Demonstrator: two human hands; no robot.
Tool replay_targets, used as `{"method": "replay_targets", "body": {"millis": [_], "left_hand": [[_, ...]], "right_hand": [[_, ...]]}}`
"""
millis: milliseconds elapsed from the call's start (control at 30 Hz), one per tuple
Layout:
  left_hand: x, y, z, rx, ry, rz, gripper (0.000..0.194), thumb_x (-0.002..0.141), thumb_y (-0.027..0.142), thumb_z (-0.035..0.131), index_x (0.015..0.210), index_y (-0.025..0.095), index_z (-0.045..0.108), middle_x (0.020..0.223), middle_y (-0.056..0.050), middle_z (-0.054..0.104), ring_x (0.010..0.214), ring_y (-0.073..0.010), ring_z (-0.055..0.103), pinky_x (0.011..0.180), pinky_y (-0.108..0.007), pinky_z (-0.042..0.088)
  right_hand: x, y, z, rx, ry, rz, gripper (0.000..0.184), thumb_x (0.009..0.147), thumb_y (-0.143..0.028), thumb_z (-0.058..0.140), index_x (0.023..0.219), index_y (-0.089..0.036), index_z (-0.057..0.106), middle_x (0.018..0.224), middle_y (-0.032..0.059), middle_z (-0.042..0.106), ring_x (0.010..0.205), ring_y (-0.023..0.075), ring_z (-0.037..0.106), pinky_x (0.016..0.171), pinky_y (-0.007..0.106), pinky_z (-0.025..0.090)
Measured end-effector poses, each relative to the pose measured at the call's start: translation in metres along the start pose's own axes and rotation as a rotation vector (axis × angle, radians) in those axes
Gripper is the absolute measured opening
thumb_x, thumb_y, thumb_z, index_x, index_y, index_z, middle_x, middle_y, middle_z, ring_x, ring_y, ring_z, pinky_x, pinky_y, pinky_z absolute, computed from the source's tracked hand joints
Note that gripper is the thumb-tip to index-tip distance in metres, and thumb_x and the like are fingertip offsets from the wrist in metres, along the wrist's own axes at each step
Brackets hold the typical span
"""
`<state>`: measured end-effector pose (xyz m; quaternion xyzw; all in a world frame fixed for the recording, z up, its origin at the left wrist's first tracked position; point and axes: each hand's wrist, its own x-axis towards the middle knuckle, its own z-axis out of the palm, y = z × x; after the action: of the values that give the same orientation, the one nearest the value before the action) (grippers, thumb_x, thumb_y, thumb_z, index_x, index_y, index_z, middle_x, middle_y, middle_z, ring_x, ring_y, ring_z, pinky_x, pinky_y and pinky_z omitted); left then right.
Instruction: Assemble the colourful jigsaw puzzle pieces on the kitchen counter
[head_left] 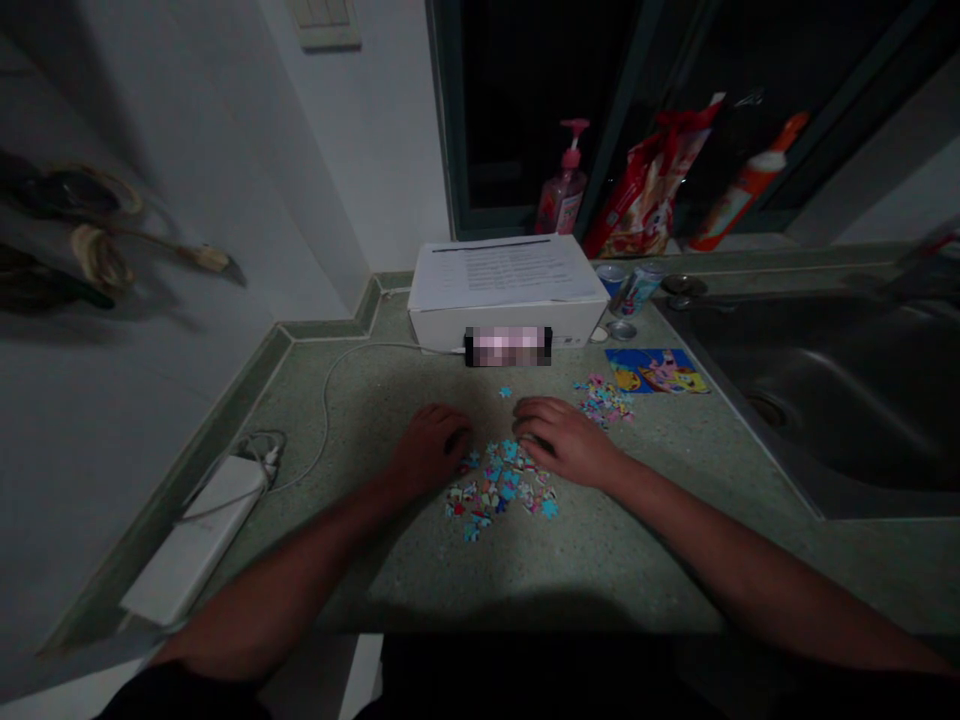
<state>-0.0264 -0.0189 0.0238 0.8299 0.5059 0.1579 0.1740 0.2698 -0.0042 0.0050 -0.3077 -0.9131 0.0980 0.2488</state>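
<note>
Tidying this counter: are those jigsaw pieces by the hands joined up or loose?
Loose: the jigsaw pieces lie scattered on the speckled countertop, by the left hand and right hand, forming no joined picture.

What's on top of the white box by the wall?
A printed paper sheet lies on the white box. The box top under the sheet is covered and can't be seen.

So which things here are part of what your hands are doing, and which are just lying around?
Part of it: left hand, right hand, jigsaw pieces, smaller pile of pieces, cartoon picture card.

Just lying around: white box, pink pump bottle, drink cans, steel sink.
</note>
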Motion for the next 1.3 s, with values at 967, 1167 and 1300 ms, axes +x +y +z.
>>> {"method": "replay_targets", "body": {"millis": [967, 1167, 1300], "left_hand": [[-0.007, 0.001, -0.033, -0.122, -0.335, 0.040, 0.017, 0.096, 0.040, 0.068, 0.105, 0.030, 0.078, 0.112, -0.006, 0.075, 0.108, -0.0280, 0.069, 0.095, -0.043, 0.053], [-0.005, 0.000, -0.032, 0.057, -0.265, -0.091, 0.023, 0.101, 0.048, 0.055, 0.105, 0.035, 0.073, 0.115, -0.005, 0.076, 0.105, -0.0291, 0.069, 0.092, -0.047, 0.053], [-0.002, -0.003, -0.024, 0.107, -0.168, -0.184, 0.029, 0.104, 0.050, 0.050, 0.100, 0.032, 0.072, 0.113, -0.007, 0.076, 0.102, -0.0299, 0.068, 0.091, -0.048, 0.053]], "right_hand": [[0.003, 0.005, 0.005, 0.033, 0.018, 0.050, 0.022, 0.108, -0.022, 0.057, 0.117, -0.024, 0.077, 0.121, 0.0135, 0.077, 0.126, 0.0318, 0.070, 0.109, 0.057, 0.059], [0.003, 0.005, 0.006, 0.029, 0.021, 0.054, 0.021, 0.108, -0.022, 0.058, 0.116, -0.025, 0.076, 0.123, 0.0127, 0.077, 0.127, 0.0314, 0.070, 0.110, 0.057, 0.058], [0.003, 0.005, 0.006, 0.019, 0.028, 0.053, 0.021, 0.108, -0.021, 0.057, 0.116, -0.024, 0.076, 0.123, 0.0130, 0.077, 0.127, 0.0311, 0.070, 0.110, 0.057, 0.058]]}}
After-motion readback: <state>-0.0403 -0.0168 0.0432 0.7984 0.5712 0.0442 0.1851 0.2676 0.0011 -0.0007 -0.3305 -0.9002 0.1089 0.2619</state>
